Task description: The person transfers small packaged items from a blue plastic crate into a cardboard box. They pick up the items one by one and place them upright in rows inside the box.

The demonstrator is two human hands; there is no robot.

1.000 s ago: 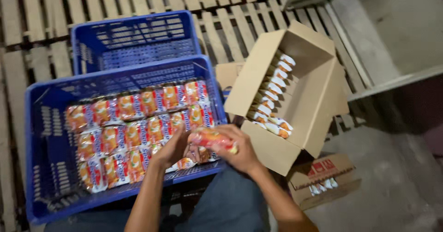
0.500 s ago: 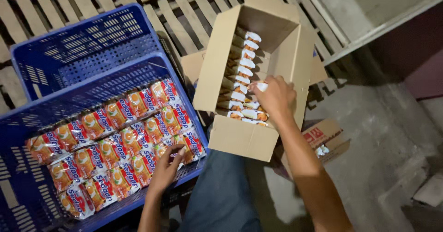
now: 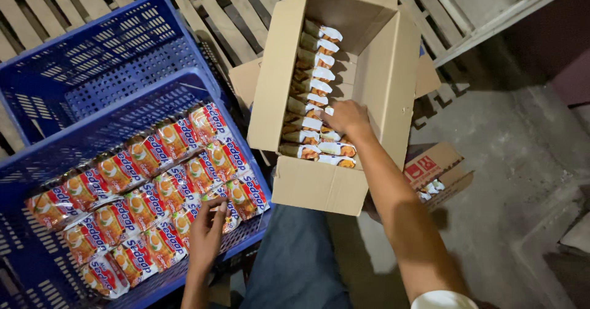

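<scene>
the right hand (image 3: 347, 117) reaches into the open cardboard box (image 3: 319, 186), fingers curled over the standing packets (image 3: 310, 87); whether it grips 1 is hidden. the left hand (image 3: 206, 232) lies loosely spread on the flat packets (image 3: 153, 180) in the near blue crate (image 3: 37, 272), holding nothing. a 2nd blue crate (image 3: 92, 57) behind is cut off at the frame edge.

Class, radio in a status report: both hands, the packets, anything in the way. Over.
Right hand in cardboard box, on stacked packets. Left hand resting on packet rows in blue crate. Nothing blocking either hand.
</scene>
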